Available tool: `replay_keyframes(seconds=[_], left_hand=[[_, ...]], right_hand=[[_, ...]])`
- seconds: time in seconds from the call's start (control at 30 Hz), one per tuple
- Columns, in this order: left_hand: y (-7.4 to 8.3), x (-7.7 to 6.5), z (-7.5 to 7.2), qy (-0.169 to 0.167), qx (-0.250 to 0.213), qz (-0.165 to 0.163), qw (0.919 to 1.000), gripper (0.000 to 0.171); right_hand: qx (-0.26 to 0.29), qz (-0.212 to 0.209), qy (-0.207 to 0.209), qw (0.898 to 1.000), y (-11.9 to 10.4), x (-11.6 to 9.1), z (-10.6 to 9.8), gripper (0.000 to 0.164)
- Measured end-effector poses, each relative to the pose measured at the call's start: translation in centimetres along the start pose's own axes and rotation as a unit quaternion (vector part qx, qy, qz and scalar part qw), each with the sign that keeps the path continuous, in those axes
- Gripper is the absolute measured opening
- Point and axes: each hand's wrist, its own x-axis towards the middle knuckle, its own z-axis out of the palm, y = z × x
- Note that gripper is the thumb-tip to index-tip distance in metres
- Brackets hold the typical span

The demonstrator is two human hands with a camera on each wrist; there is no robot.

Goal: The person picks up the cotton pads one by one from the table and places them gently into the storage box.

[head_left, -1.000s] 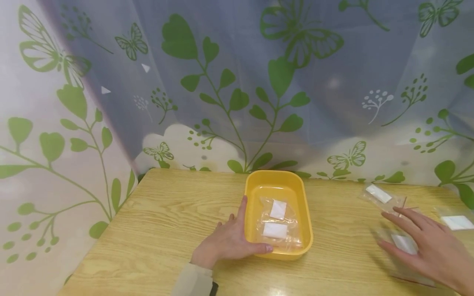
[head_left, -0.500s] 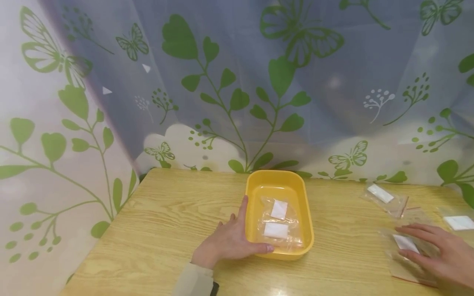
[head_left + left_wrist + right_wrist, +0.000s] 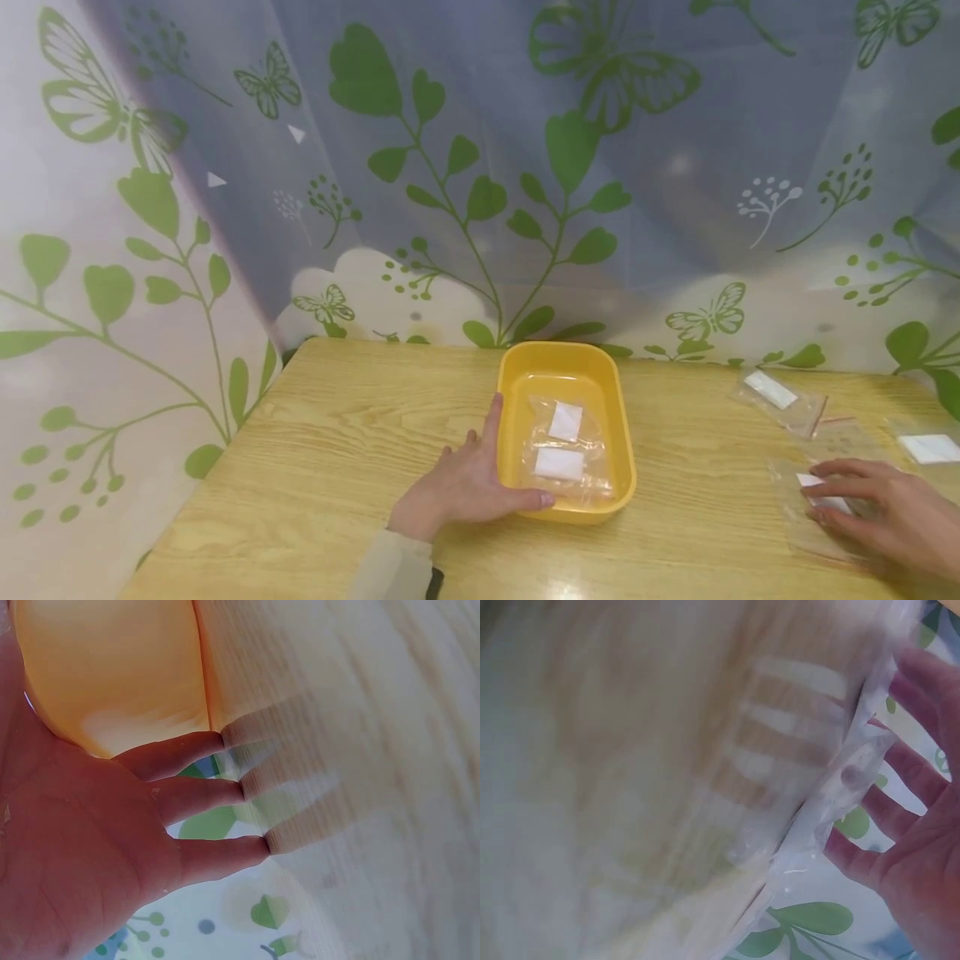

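A yellow plastic tray (image 3: 622, 479) stands against the back curtain, with two clear bags (image 3: 558, 464) holding white rectangles inside. My left hand (image 3: 465, 487) braces its near left corner. The index finger lies along the side, and the thumb reaches over the front rim. The other fingers are spread, tips at the table in the left wrist view. On the right, my right hand (image 3: 877, 508) curls its thumb and fingers on a clear zip bag (image 3: 795, 525) with a white rectangle inside. The right wrist view shows the film bunched at the fingertips.
More clear bags with white inserts lie at the right: one bag (image 3: 772, 392) at the back, another bag (image 3: 928, 450) near the right edge. A further bag (image 3: 840, 433) with a red strip lies between them. A patterned curtain (image 3: 450, 167) rises behind the wooden table (image 3: 322, 433).
My right hand has come down and slightly right onto the nearest bag, its thumb and fingers drawing together over the white rectangle. My left hand and the tray have stayed in place.
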Motion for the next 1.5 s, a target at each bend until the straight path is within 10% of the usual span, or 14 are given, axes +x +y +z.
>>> replay_keyframes(seconds=[0.77, 1.03, 1.5], left_hand=[[0.0, -0.1, 0.0, 0.001, 0.001, -0.001, 1.0000, 0.136], [-0.1, -0.1, 0.1, 0.005, -0.006, -0.002, 1.0000, 0.136], [-0.1, -0.1, 0.1, 0.003, -0.009, 0.003, 1.0000, 0.136]], right_hand=[[0.079, -0.051, 0.075, 0.993, -2.2, 2.0, -0.2, 0.042], [0.078, -0.021, 0.058, 0.995, -3.6, 2.9, -0.4, 0.057], [0.110, 0.019, 0.046, 0.993, -5.4, 4.0, -0.3, 0.036]])
